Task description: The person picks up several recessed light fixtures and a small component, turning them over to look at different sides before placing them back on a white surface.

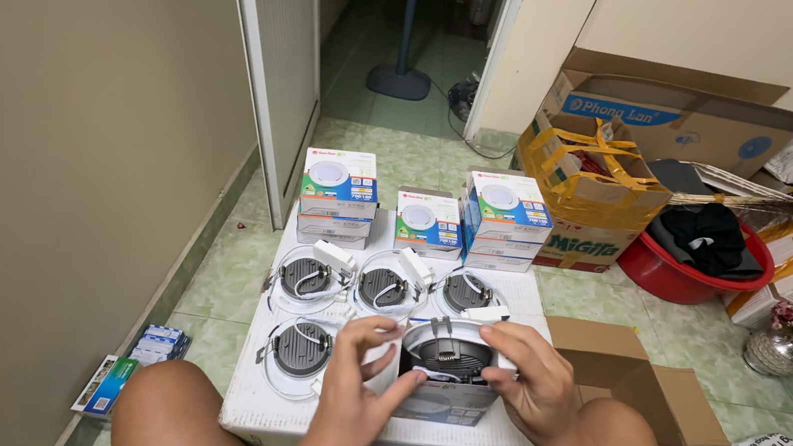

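1. Head view, looking straight down: the round recessed light fitting (pixel 446 352) sits back-side up on top of a small retail box (pixel 440 400), right at the near edge of the big white carton (pixel 293 412) being used as a work surface.
2. Left hand (pixel 358 390) is curled in from the left side, fingers half closed, pinching a white wire or connector (pixel 383 330) at the fitting's rim. Thumb rests against the box front.
3. Right hand (pixel 538 382) is wrapped around the right side of the fitting, fingers bent over the rim and gripping it, palm down.
4. Just past the hands, four more of the same fittings (pixel 384 287) lie face down on the carton, three in a row and one nearer on the left, each with a little white driver block and wires.
5. Behind those, stacks of boxed lights (pixel 423 211) line the far edge.
6. Off to the right there's an open cardboard box (pixel 640 374) on the green tiled floor, plus a red basin (pixel 693 270) with dark cloth in it.
7. The person's bare knees frame the carton on both sides.
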